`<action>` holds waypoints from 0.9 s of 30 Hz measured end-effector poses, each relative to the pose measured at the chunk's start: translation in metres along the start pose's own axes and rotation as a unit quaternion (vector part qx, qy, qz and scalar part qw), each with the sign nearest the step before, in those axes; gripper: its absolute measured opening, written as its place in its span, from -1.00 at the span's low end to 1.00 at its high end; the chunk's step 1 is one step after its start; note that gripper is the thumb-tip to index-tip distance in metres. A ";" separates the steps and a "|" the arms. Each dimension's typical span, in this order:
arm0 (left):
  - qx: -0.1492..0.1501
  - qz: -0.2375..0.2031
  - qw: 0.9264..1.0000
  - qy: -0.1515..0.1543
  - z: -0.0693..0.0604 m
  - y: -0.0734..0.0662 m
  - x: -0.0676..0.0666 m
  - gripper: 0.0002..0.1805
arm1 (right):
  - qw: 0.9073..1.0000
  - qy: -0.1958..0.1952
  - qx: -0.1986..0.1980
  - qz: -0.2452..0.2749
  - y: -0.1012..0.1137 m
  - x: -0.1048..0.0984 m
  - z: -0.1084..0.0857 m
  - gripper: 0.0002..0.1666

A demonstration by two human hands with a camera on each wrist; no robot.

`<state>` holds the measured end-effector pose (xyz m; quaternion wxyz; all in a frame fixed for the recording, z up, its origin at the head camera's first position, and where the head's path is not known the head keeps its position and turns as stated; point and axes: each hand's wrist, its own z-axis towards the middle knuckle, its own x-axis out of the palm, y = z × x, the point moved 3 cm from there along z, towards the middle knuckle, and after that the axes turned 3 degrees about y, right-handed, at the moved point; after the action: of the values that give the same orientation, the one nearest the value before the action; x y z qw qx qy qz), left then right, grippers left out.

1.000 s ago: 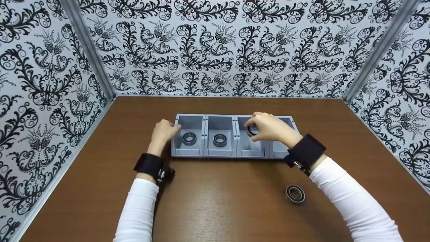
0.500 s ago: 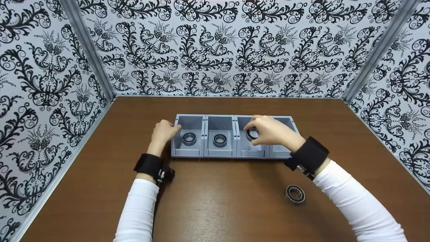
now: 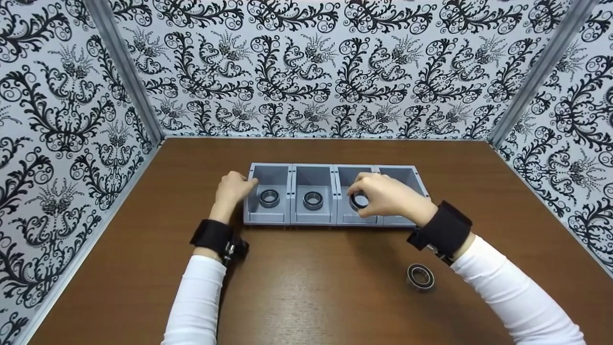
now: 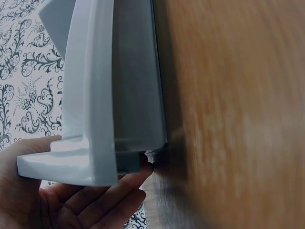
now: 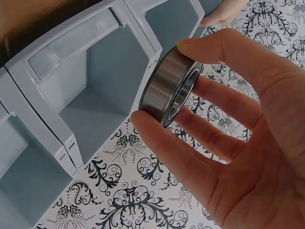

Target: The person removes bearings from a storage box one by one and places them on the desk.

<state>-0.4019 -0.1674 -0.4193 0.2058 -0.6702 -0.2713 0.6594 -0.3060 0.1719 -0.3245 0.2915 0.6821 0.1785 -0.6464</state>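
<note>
My right hand (image 3: 389,194) pinches a metal bearing (image 3: 353,201) between thumb and fingers at the third grey bin from the left. In the right wrist view the bearing (image 5: 164,86) is tilted, with the thumb on one side of its rim and a fingertip on the other; the bin lies beyond it. My left hand (image 3: 232,190) grips the outer side of the leftmost bin (image 3: 266,222). The left wrist view shows the thumb side of that hand (image 4: 102,205) against the bin's wall (image 4: 97,95), fingers around its outside.
One bearing (image 3: 269,205) lies in the leftmost bin and another (image 3: 312,208) in the second. A further bearing (image 3: 420,288) lies on the brown table (image 3: 306,278), right of centre in front of the bins. Patterned walls (image 3: 306,67) enclose the table's back and sides.
My right hand has moved down and slightly nearer with the bearing, over the third bin. My left hand has kept its place on the leftmost bin.
</note>
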 end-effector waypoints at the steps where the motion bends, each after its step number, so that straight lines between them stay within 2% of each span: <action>1: 0.001 0.000 1.000 0.000 0.000 0.000 0.000 -0.51 | 1.000 0.000 -0.003 -0.001 0.001 0.000 -0.001 -0.51; 6: 0.008 0.002 1.000 -0.007 0.000 0.000 0.001 -0.58 | 1.000 0.001 -0.014 -0.008 0.003 0.003 -0.006 -0.54; 10: 0.016 0.007 1.000 -0.013 0.000 -0.001 -0.001 -0.52 | 0.999 -0.006 -0.029 -0.015 0.005 0.005 -0.009 -0.57; 27: 0.017 0.007 1.000 -0.014 0.001 0.000 0.000 -0.50 | 0.999 -0.003 -0.052 -0.016 0.012 0.010 -0.019 -0.56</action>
<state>-0.4030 -0.1679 -0.4194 0.2084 -0.6593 -0.2585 0.6746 -0.2826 0.1735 -0.3323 0.3167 0.6614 0.2215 -0.6428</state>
